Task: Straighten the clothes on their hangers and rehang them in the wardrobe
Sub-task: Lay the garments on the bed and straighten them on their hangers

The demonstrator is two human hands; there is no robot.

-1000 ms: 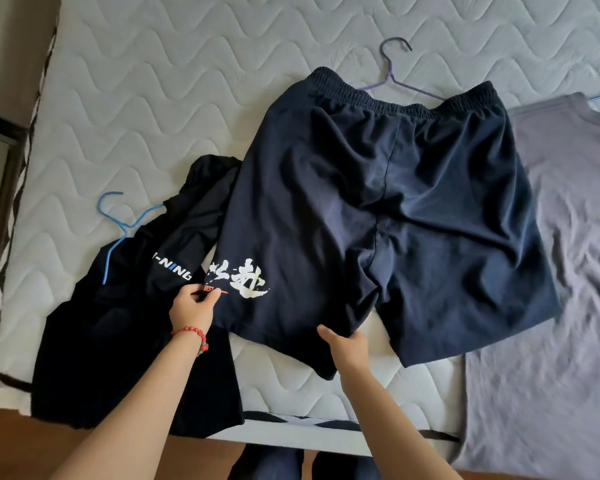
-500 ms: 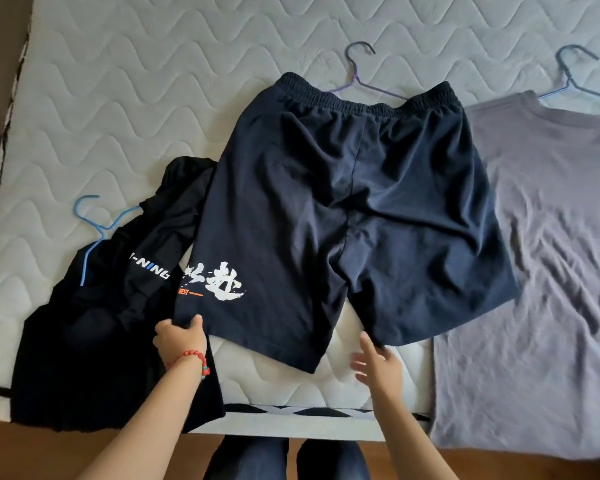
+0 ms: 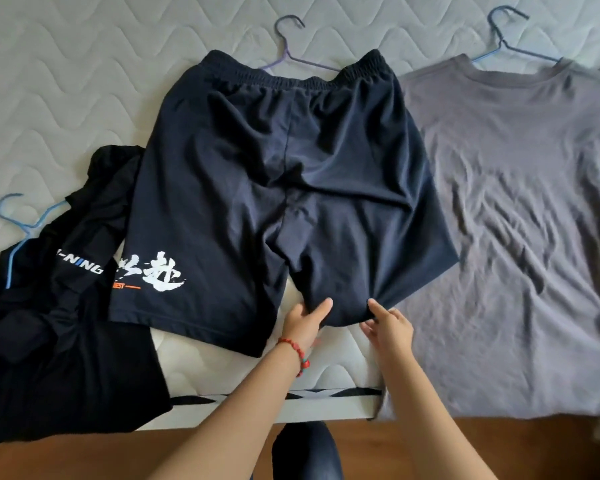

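Note:
Navy shorts (image 3: 243, 174) with white printed characters lie spread on the mattress (image 3: 84, 81), their waistband over a purple hanger (image 3: 286, 46). My left hand (image 3: 305, 320), with a red bead bracelet on the wrist, pinches the hem of the shorts' right leg, thumb on top. My right hand (image 3: 390, 327) pinches the same hem just to the right, and the cloth bunches between the two hands. A black garment (image 3: 66, 341) on a blue hanger (image 3: 21, 230) lies to the left. A grey T-shirt (image 3: 520, 237) on a dark blue hanger (image 3: 506, 39) lies to the right.
The mattress edge (image 3: 326, 403) runs along the bottom, with brown wooden floor (image 3: 84, 459) below it. My dark-trousered legs (image 3: 305, 452) stand against the bed. Bare quilted mattress shows at the top left.
My left hand left the shorts' left leg hem and crossed to the right leg. Both hands now pinch that leg's hem. The camera view shifted right and closer.

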